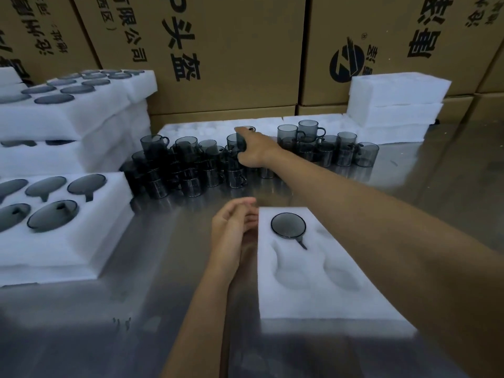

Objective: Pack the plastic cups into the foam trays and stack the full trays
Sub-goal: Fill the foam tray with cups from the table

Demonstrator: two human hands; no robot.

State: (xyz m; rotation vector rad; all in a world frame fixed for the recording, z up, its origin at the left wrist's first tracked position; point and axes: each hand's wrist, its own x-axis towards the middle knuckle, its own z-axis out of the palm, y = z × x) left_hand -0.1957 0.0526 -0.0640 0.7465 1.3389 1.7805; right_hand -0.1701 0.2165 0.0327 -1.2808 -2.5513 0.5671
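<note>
Smoky grey translucent plastic cups (pixel 191 165), cylindrical with small loop handles, stand stacked in short columns across the middle of the table, a second smaller cluster (pixel 327 145) just to the right of them. Right hand (pixel 252 148) is stretched out over the main group, fingers curled round one cup (pixel 236 141) at the top of a column. Near foam tray (pixel 321 268), white, soft-looking, coarse-grained, lies close in front; one cup (pixel 288 225) sits sunk in its far left pocket, round rim up, handle lying in a narrow slot (other pockets are shallow oval hollows, edges blurred). Left hand (pixel 234 227) rests at the tray's left edge, fingers loosely bent and touching the foam, gripping nothing. On the left, a filled tray (pixel 81 227) tops a low stack, dark rims flush with the foam; behind it a taller stack of filled trays (pixel 90 115). Plain foam slabs (pixel 395 105) piled at far right, a flat foam sheet (pixel 207 128) behind the cups. Table (pixel 163 309) is dull reflective metal. Brown cardboard cartons (pixel 231 50) with black printing form the back wall.
</note>
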